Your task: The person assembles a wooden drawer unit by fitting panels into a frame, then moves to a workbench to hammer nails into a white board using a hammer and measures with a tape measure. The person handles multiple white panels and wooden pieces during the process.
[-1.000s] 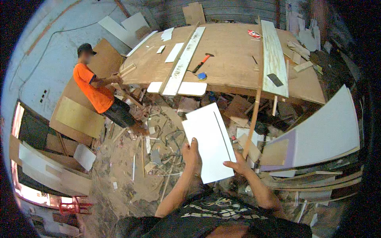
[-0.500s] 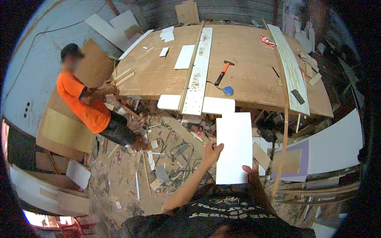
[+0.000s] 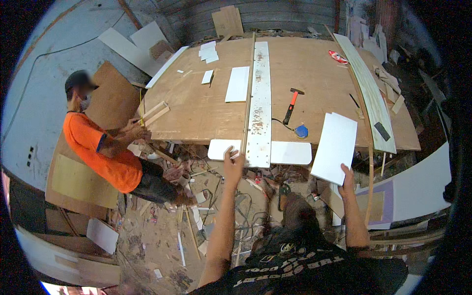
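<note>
My right hand [image 3: 348, 179] grips the lower right edge of white rectangular panels [image 3: 335, 147], at least two stacked slightly out of line, held tilted beside the table's front edge. Reaching forward, my left hand [image 3: 234, 161] has its fingers apart and slightly bent. It overlaps the front edge of a rounded white board [image 3: 221, 149] by a wooden strip [image 3: 244, 118]; whether it touches either I cannot tell. A long, stained white plank [image 3: 260, 108] lies alongside that strip. The rounded board passes under the plank and shows again as a white end [image 3: 291, 153] on the right.
On the brown worktable [image 3: 196, 115] lie a hammer [image 3: 293, 105], a blue tape measure [image 3: 301, 131], a white panel [image 3: 238, 84] and a pale plank [image 3: 368, 93]. A co-worker in an orange shirt [image 3: 101, 152] stands left, handling wood pieces. Scraps and cables litter the floor [image 3: 147, 246].
My left hand has let go of the white panels and moved forward to the rounded board. My right hand has carried the panels up and to the right.
</note>
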`<state>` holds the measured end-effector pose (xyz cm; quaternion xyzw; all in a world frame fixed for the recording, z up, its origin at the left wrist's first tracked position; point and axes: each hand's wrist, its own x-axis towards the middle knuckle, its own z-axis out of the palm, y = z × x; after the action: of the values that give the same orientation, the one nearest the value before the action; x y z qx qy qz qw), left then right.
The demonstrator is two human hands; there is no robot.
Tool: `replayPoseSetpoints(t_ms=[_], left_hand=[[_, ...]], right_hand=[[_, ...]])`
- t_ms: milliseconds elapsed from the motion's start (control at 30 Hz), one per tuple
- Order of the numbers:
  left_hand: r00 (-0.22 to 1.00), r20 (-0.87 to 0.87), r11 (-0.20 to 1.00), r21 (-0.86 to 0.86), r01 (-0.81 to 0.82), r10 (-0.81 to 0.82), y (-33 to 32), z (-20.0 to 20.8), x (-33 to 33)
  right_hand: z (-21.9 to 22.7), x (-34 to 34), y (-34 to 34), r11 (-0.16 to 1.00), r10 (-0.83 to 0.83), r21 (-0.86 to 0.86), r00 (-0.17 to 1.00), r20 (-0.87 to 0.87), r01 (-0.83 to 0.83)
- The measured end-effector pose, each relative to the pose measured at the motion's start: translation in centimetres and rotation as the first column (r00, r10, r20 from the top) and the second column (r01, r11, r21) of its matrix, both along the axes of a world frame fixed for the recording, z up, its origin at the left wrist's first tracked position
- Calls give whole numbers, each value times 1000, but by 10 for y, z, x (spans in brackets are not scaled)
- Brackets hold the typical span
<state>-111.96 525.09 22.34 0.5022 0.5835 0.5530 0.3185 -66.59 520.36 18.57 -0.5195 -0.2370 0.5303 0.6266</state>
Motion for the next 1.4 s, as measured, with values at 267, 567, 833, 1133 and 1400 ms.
replayPoseSetpoints(t_ms=[267, 567, 833, 1133, 1400], left_hand=[[987, -157, 959, -284, -10, -36, 220, -22, -42], [737, -675, 835, -422, -355, -28, 454, -124, -85], [739, -629, 639, -676, -367, -240, 503, -137, -148], [994, -88, 894, -448, 14, -60, 492, -86, -152], [1000, 10, 973, -229, -16, 19, 459, 27, -127]], right_hand=[[-32, 45, 157, 999, -38, -20, 991, 129, 41], [-68, 83, 313, 968, 101, -246, 978, 182, -55], [-71, 77, 353, 989, 83, -146, 900, 428, -22], [-75, 75, 350, 975, 71, -209, 789, 610, 73], [-57, 68, 345, 972, 80, -223, 787, 612, 74]])
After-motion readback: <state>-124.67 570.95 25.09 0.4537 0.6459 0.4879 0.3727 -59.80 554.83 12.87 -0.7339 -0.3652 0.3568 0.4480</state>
